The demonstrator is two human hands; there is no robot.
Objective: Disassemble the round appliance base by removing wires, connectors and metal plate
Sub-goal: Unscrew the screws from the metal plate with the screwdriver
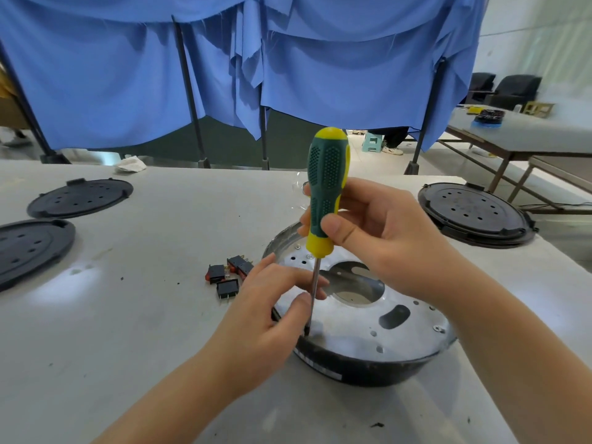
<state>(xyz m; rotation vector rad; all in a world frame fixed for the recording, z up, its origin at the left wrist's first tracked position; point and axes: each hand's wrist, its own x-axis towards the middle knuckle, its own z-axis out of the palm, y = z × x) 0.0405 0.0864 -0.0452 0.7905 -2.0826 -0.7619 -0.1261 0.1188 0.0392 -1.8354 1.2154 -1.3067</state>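
Left hand [269,302] fingers pinch screwdriver [325,200] shaft over metal plate [352,322].

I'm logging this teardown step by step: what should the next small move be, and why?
Probably turn the screwdriver to loosen that screw: the right hand grips its handle, the left hand pinches the shaft, and the tip sits at the metal plate rim.

Single head view: you look forward and steeply down from your own head, close over your hands [320,267] at the near table [160,315] edge; wide-angle lens bends the far background.
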